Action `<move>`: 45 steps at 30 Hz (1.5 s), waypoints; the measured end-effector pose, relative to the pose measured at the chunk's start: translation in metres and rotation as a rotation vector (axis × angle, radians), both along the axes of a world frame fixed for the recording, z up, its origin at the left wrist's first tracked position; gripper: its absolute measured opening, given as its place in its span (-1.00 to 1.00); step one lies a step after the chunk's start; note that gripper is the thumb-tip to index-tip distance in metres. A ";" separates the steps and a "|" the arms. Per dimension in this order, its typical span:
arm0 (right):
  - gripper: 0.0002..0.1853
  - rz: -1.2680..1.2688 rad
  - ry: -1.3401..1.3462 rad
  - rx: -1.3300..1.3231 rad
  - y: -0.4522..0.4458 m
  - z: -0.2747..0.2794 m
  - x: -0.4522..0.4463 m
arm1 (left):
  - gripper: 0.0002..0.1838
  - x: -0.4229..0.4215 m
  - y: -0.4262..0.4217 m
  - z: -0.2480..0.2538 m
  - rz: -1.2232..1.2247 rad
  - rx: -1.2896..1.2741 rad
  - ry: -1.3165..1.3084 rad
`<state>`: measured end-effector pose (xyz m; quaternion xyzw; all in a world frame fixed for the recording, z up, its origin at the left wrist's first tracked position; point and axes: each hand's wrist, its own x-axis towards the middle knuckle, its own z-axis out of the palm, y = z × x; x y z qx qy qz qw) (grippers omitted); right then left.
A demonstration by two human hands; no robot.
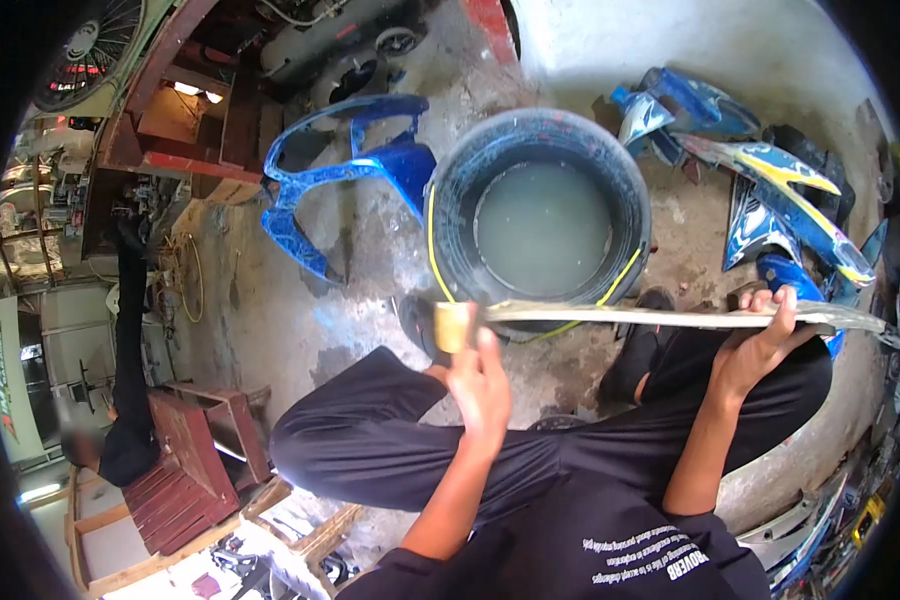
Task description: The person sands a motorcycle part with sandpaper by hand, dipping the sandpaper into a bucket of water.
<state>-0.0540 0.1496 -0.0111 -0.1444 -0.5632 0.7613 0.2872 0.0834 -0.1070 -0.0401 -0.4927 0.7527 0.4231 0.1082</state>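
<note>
A long, thin pale panel (620, 317) lies crosswise above my lap, in front of a black bucket (635, 180) of cloudy water. At the panel's left end, my left hand (478, 385) is closed on a small yellowish block (452, 327), which is somewhat blurred. The block touches or nearly touches the panel; which one is unclear. My right hand (755, 350) grips the panel near its right end, with the fingers over the top edge and the thumb raised. Part of the bucket's near rim is hidden behind the panel.
A blue frame-like part (400, 165) lies on the floor left of the bucket. Blue, white and yellow fairing pieces (785, 185) are piled at the right. A person (130, 440) is by a red wooden bench (185, 465) at the far left.
</note>
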 end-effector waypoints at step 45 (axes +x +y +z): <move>-0.44 0.015 0.006 -0.016 0.003 0.000 -0.001 | -0.60 0.008 0.021 -0.009 -0.164 -0.222 0.512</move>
